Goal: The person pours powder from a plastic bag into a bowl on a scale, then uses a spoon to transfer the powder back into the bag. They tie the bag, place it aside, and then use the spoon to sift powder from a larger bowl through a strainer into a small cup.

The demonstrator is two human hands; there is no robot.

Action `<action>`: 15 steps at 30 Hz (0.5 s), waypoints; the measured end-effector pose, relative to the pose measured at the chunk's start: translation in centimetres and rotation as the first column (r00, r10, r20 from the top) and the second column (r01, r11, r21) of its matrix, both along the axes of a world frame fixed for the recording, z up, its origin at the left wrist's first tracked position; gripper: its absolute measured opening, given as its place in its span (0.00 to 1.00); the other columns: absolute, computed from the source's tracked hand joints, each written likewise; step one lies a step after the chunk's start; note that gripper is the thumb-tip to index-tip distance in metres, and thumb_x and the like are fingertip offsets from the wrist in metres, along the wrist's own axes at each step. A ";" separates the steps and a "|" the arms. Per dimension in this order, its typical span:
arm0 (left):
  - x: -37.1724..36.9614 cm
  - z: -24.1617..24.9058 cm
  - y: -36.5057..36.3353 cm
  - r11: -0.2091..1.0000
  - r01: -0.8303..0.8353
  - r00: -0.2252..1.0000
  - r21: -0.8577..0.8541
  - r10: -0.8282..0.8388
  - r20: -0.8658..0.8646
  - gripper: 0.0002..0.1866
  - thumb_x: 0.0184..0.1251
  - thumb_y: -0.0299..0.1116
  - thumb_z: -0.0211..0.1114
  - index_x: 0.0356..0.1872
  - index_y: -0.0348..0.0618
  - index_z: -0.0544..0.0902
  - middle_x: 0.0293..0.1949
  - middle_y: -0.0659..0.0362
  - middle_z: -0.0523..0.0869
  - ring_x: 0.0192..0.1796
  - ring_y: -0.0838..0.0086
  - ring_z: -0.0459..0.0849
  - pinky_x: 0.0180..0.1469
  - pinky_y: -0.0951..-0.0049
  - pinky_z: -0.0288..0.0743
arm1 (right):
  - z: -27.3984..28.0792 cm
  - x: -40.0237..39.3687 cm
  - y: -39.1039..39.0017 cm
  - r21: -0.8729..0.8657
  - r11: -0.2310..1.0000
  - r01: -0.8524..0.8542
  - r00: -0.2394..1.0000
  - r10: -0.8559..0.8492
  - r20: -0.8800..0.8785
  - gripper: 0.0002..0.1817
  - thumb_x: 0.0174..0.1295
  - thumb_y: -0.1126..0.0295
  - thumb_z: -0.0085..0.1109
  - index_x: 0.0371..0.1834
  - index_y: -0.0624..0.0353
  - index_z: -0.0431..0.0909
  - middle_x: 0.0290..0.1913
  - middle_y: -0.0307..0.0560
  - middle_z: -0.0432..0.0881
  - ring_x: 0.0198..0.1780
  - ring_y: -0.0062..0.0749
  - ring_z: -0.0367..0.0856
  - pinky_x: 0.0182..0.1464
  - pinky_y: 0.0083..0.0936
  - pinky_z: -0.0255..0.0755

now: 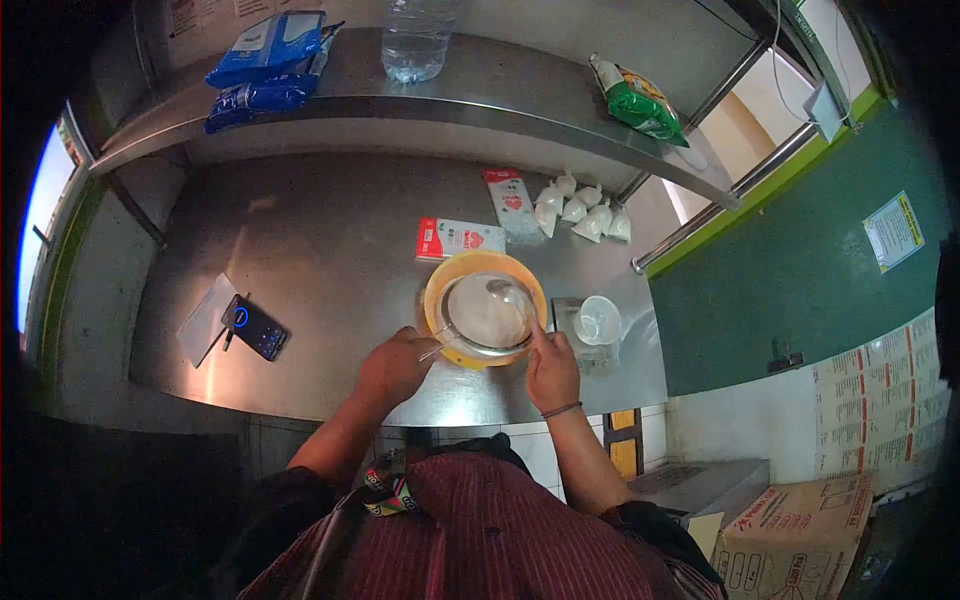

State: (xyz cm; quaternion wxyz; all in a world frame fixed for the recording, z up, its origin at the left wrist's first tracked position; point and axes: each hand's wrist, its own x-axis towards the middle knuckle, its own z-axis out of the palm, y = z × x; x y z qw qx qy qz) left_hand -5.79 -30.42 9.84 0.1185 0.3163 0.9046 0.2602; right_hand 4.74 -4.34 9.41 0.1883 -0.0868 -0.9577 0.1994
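A round sieve (447,320) holding white powder (482,312) rests over a yellow-orange bowl (434,292) on the steel table. My left hand (396,366) is closed around the sieve's handle at the bowl's lower left. In my right hand (553,372), fingers closed, is a metal spoon (507,291), its bowl end lying over the powder inside the sieve. To the right of the bowl stands a clear plastic cup (598,321). Directly behind it lies a red and white packet (461,239). The inside of the yellow bowl is mostly hidden by the sieve.
Small tied bags of white powder (592,221) and another red-white packet (510,195) lie farther back. A phone (256,327) sits on the left. The overhead shelf (500,95) carries blue packs (262,93), a water bottle (413,42) and a green pack (641,103).
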 end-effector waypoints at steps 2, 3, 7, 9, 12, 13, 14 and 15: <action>0.0 -1.0 0.1 1.000 -0.005 1.000 -0.008 0.005 -0.008 0.16 0.70 0.40 0.58 0.55 0.54 0.84 0.46 0.49 0.83 0.48 0.54 0.85 0.50 0.55 0.82 | -0.2 0.3 0.0 -0.010 1.000 0.003 1.000 -0.004 -0.015 0.29 0.65 0.78 0.52 0.71 0.50 0.71 0.38 0.53 0.76 0.42 0.51 0.78 0.45 0.42 0.74; -0.2 -1.6 0.0 1.000 -0.016 1.000 -0.017 0.016 -0.019 0.16 0.70 0.40 0.59 0.55 0.54 0.84 0.46 0.50 0.83 0.48 0.55 0.85 0.49 0.55 0.82 | -0.1 0.2 0.0 -0.020 1.000 0.001 0.999 -0.002 -0.033 0.31 0.64 0.79 0.52 0.72 0.49 0.69 0.38 0.53 0.76 0.42 0.51 0.77 0.45 0.42 0.73; -0.7 -3.0 -0.1 0.998 0.067 0.994 0.018 -0.065 -0.087 0.16 0.70 0.42 0.59 0.55 0.55 0.84 0.46 0.51 0.83 0.47 0.55 0.85 0.50 0.55 0.81 | -0.8 0.1 0.1 -0.050 0.998 -0.029 0.999 0.028 -0.021 0.31 0.65 0.79 0.51 0.73 0.51 0.68 0.38 0.52 0.75 0.41 0.50 0.76 0.45 0.41 0.73; -0.7 -2.9 0.1 0.999 0.048 0.998 0.019 -0.048 -0.036 0.16 0.70 0.42 0.60 0.55 0.55 0.85 0.46 0.51 0.83 0.47 0.55 0.85 0.50 0.55 0.81 | -0.4 0.2 -0.2 -0.039 0.999 0.026 1.000 -0.026 0.001 0.27 0.65 0.75 0.54 0.70 0.53 0.71 0.41 0.55 0.77 0.44 0.52 0.79 0.46 0.44 0.76; -0.6 -2.6 0.1 0.994 0.048 0.994 0.100 -0.038 -0.099 0.14 0.68 0.37 0.61 0.51 0.47 0.85 0.41 0.50 0.86 0.48 0.54 0.82 0.51 0.56 0.79 | -0.2 0.6 -0.1 -0.100 0.995 0.015 0.999 -0.019 -0.039 0.27 0.65 0.75 0.53 0.70 0.53 0.71 0.41 0.55 0.77 0.44 0.52 0.79 0.47 0.44 0.76; -0.6 -2.2 0.3 0.993 0.060 0.994 0.100 -0.050 -0.099 0.14 0.68 0.37 0.61 0.51 0.47 0.85 0.41 0.50 0.86 0.48 0.54 0.82 0.51 0.56 0.79 | -0.8 0.5 0.1 -0.100 0.995 0.003 0.998 -0.008 -0.057 0.27 0.65 0.75 0.52 0.70 0.54 0.70 0.42 0.54 0.77 0.45 0.52 0.79 0.47 0.44 0.76; -0.5 -1.8 0.3 0.995 0.042 0.997 0.090 -0.036 -0.067 0.14 0.69 0.37 0.61 0.50 0.46 0.85 0.41 0.50 0.86 0.47 0.54 0.82 0.51 0.55 0.79 | -1.0 0.6 0.2 -0.101 0.995 0.014 0.998 -0.020 -0.056 0.27 0.65 0.75 0.52 0.70 0.54 0.70 0.42 0.54 0.77 0.45 0.52 0.79 0.47 0.44 0.76; -0.4 -1.6 0.3 0.997 0.024 0.999 0.077 -0.021 -0.035 0.14 0.69 0.38 0.61 0.50 0.45 0.86 0.41 0.50 0.86 0.47 0.53 0.82 0.51 0.55 0.78 | -1.2 0.7 0.2 -0.090 0.996 0.004 0.999 -0.008 -0.050 0.27 0.66 0.76 0.51 0.71 0.55 0.70 0.40 0.54 0.77 0.44 0.50 0.78 0.46 0.42 0.75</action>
